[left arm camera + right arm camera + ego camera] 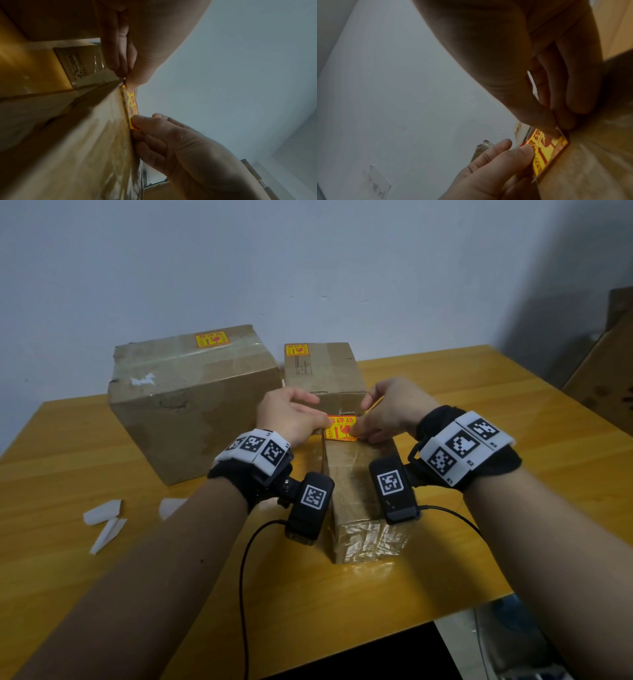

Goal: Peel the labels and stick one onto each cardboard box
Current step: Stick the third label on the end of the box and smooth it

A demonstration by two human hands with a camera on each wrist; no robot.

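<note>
Two far cardboard boxes (191, 392) (323, 371) already carry stickers. Your left hand (291, 419) and right hand (390, 409) each pinch the third fragile label (340, 428) onto the near box (359, 491); only pressing it flat seems left.

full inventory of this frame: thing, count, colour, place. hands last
cardboard boxes: 3, brown; large box far left, small box far centre, taped near box between the wrists
stuck labels: 2, yellow and red; one on the large box top, one on the small box top
held label: 1, yellow and red, at the far end of the near box top
backing papers: about 3, white, table left
table: 1, yellow wood
wall: pale grey, behind
more cardboard: brown, right edge
wrist camera rigs: 2, black with white markers, cabled
left hand: pinches the label's left edge
right hand: pinches its right edge
</note>
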